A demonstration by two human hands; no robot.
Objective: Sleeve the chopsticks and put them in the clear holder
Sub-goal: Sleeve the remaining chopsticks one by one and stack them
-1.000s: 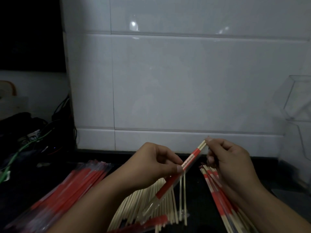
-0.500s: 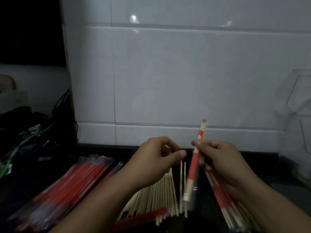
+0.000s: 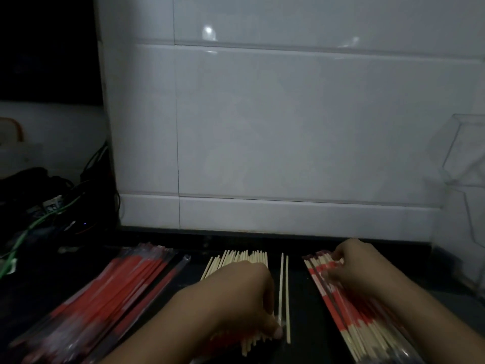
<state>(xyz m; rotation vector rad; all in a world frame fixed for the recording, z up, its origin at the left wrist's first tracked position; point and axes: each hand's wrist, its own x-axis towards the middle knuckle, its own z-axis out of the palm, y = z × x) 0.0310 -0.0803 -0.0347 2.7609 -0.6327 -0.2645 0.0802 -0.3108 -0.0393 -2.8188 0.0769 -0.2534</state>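
Both hands are down on the dark counter (image 3: 296, 348). The left hand (image 3: 236, 292) lies palm-down over the pile of bare chopsticks (image 3: 237, 257), its thumb and fingertips curled at the near end of a loose pair of chopsticks (image 3: 284, 287) that runs straight away from the grip toward the white tiled wall (image 3: 288, 127); whether it actually pinches the pair cannot be told. Just right of that pair, the right hand (image 3: 359, 269) rests on the stack of sleeved chopsticks (image 3: 349, 319), fingers bent over its far end; hold or mere touch, cannot tell. Well left of the left hand sits the pile of empty red sleeves (image 3: 105, 292). Beyond the right hand, up at the right edge, stands the clear holder (image 3: 469, 153). Far left, dark cables (image 3: 52, 206).
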